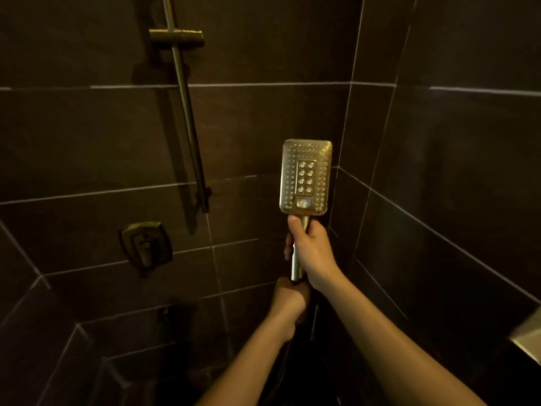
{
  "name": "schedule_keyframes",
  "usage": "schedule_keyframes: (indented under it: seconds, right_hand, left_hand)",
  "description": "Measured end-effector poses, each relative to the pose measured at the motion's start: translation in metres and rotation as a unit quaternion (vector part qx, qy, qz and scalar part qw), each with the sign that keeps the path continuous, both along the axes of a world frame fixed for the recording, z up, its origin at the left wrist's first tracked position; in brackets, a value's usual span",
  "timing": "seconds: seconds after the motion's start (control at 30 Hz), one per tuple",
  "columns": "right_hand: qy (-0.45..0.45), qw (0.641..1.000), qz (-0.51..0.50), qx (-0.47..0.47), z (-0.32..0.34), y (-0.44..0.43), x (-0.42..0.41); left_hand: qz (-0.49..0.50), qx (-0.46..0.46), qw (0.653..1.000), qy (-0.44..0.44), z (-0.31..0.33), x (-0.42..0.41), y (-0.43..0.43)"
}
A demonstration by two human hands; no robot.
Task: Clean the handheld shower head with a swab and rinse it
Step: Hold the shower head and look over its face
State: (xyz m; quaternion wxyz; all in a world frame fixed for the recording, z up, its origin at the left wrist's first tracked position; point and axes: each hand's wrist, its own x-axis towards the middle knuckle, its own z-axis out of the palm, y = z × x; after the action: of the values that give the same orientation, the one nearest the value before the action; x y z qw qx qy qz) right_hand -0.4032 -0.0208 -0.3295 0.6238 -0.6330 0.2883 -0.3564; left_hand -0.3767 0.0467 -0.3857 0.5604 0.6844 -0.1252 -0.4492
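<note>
A gold rectangular handheld shower head (306, 177) stands upright in front of the dark tiled corner, its nozzle face turned towards me. My right hand (310, 250) is wrapped around the upper part of its handle, thumb just under the head. Below it, my left hand (288, 303) is closed around the bottom end of the handle, where the dark hose joins. The hose is barely visible in the dim light. No swab is visible.
A metal slide rail (187, 118) with an empty holder bracket (177, 38) runs down the back wall on the left. A square mixer valve (146, 244) sits lower left. A pale ledge or fixture edge (527, 338) shows at the right border.
</note>
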Motion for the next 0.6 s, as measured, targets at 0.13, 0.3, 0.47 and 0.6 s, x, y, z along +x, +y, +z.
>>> schedule_keyframes:
  seconds: [0.13,0.3,0.47,0.6]
  right_hand:
    - [0.047,0.997,-0.048,-0.032,-0.026,0.014,-0.004]
    - [0.047,0.997,-0.053,0.015,-0.042,0.028,-0.005]
    - [-0.021,0.976,0.1,0.191,-0.034,0.032,-0.009]
    - [0.025,0.994,0.033,0.101,-0.034,0.041,0.0]
  left_hand:
    - [-0.003,-0.013,0.999,0.044,-0.023,-0.015,0.01]
    - [-0.043,0.026,0.997,0.05,-0.039,-0.014,0.032]
    - [-0.105,0.039,0.991,0.075,-0.04,0.002,0.054]
    - [-0.065,0.054,0.996,0.027,-0.033,0.022,0.052]
